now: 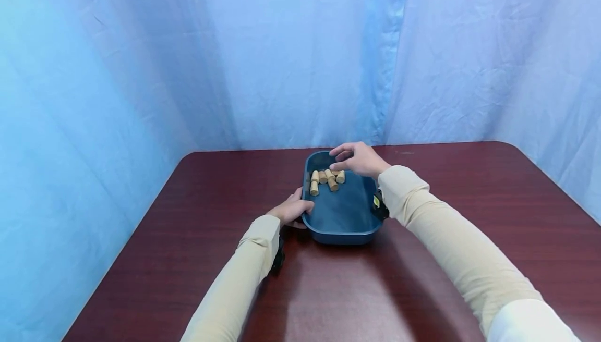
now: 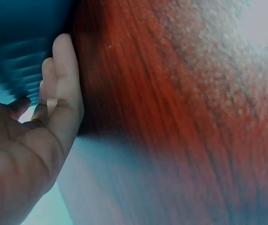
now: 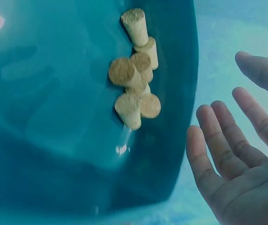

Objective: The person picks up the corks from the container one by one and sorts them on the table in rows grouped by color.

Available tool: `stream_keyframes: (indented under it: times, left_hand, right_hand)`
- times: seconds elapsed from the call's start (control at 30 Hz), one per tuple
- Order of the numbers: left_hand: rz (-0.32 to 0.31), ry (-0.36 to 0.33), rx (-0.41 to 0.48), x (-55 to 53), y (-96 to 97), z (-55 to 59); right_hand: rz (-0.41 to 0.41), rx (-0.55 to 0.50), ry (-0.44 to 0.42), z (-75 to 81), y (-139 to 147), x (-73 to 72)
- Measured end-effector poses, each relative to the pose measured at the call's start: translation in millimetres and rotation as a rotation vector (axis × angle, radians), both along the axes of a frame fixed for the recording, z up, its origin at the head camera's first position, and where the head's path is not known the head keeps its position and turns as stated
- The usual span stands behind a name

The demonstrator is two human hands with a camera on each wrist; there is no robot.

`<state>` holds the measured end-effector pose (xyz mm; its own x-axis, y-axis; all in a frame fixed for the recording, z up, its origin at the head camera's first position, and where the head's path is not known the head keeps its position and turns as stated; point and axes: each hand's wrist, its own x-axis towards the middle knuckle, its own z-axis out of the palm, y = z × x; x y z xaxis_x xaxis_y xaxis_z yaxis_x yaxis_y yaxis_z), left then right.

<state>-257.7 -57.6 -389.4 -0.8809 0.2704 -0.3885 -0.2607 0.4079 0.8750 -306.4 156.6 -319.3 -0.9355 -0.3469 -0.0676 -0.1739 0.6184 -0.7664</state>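
Note:
A blue rectangular tray (image 1: 345, 214) with rounded corners holds several tapered corks (image 3: 136, 75), bunched toward its far left part. My left hand (image 1: 292, 209) grips the tray's left wall, thumb over the rim and the other fingers outside. In the left wrist view its fingers (image 2: 66, 70) reach along the tray's ribbed outer side, low beside the tabletop. Over the far right part of the tray hovers my right hand (image 1: 359, 159), fingers loosely bent and spread, nothing in them. The right wrist view shows that hand's palm and separated fingers, apart from the corks.
The dark red wooden table (image 1: 225, 191) has rounded far corners. Light blue curtains (image 1: 291, 60) hang close behind its far edge and along both sides. A dark wrist device (image 1: 380, 205) shows at the right cuff, beside the tray's right wall.

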Motion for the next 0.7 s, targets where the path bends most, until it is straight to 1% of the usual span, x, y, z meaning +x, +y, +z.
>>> stream_keyframes:
  times: [0.1, 0.27, 0.4, 0.57, 0.7]
  left_hand:
    - [0.000, -0.001, -0.006, 0.3, 0.0, 0.2]
    - [-0.002, 0.004, -0.012, 0.3, 0.2, -0.4]
    - [-0.004, 0.003, -0.015, 1.4, 0.3, -0.2]
    - [0.001, -0.003, -0.015, 1.5, 1.1, 0.5]
    - [-0.002, 0.003, -0.017, 1.7, 1.1, 0.9]
  right_hand:
    - [-0.023, -0.039, -0.042, -5.6, -7.3, -1.7]
    - [-0.051, -0.077, -0.085, -15.3, -18.0, -4.2]
    - [-0.077, -0.112, -0.112, -20.7, -25.7, -1.6]
    - [-0.152, -0.112, -0.135, -22.2, -32.1, 7.2]
    - [-0.224, -0.101, -0.158, -29.9, -31.6, 3.1]
